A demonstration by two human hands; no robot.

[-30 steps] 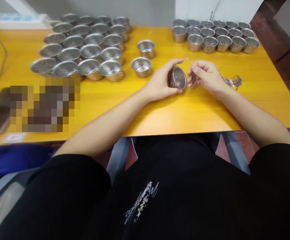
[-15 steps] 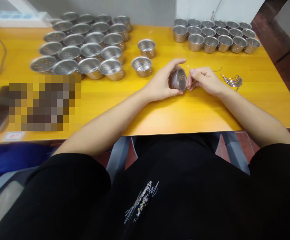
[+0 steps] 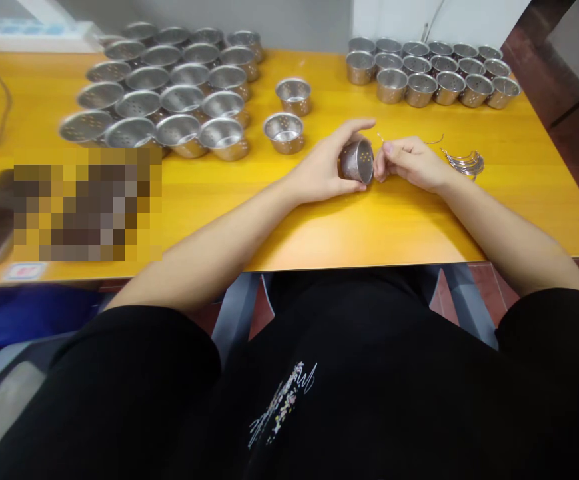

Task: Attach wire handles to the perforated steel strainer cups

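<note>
Yellow tabletop (image 3: 319,233) is noted, backed by a wall (image 3: 304,27) that is grey at 12 o'clock and white at 1 o'clock. Counted at 11 o'clock: at least twenty left-group cups (image 3: 182,100), all perforated metal, in five rows. Counted at 1 o'clock: seventeen right-group cups (image 3: 422,90), in rows of six, six and five. Two separate cups (image 3: 284,133) are stood upright between the groups. One held cup (image 3: 356,161) is found between the hands, tipped on its side; its mouth is pointed to 3 o'clock, its long axis lying roughly 9 to 3.

Left hand (image 3: 326,167): grip spread to the cup's width, the cup held within. Right hand (image 3: 412,160): grip pinched nearly closed on a thin wire (image 3: 380,137), its tip pointed to 11 o'clock, near the cup's mouth. Curved wires (image 3: 465,163) are bunched at the right hand's 3 o'clock; their number cannot be told.
</note>
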